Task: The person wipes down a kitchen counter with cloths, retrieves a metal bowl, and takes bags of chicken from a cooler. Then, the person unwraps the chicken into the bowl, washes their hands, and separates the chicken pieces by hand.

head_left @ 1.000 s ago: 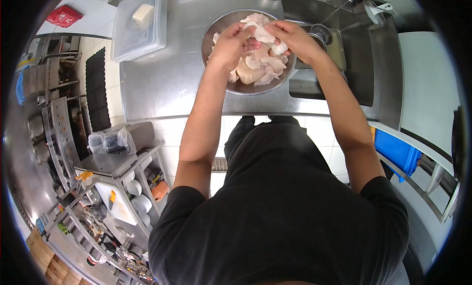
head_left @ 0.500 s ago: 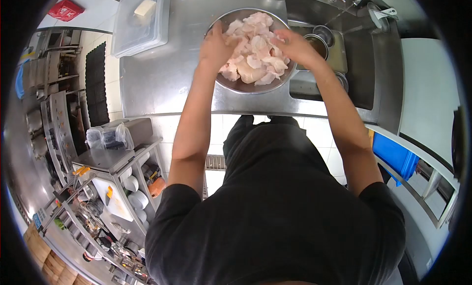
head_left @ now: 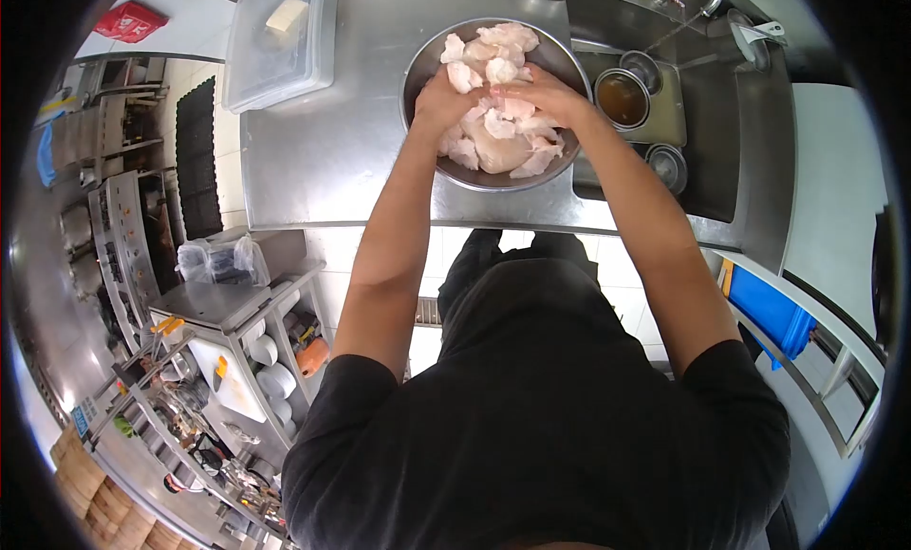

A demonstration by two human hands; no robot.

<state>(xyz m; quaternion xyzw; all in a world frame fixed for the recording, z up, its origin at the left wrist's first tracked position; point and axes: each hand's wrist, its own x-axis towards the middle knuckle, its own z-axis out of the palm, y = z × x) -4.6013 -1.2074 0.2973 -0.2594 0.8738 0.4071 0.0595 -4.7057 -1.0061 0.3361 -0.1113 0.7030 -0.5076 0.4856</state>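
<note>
A wide metal bowl [head_left: 415, 87] on the steel counter holds a heap of pale raw chicken pieces [head_left: 501, 149]. Both hands are down inside the bowl, facing each other across the heap. My left hand [head_left: 450, 100] presses in from the left, its fingers curled around pieces and partly buried among them. From the right, my right hand [head_left: 550, 96] closes over the middle of the heap, its fingers against the chicken. Some chicken lies above the hands and some below them.
Left of the bowl, a lidded clear plastic container [head_left: 277, 61] with a pale block on it sits on the counter [head_left: 332, 170]. At right is a sink [head_left: 721, 170] with a pot of brown liquid [head_left: 622, 98] and a metal strainer [head_left: 667, 167]. A shelved cart [head_left: 213, 308] stands lower left.
Both hands have moved inward and deeper into the chicken, from the bowl's sides toward each other. Pieces have shifted up and bunched between them. The whole view has shifted slightly.
</note>
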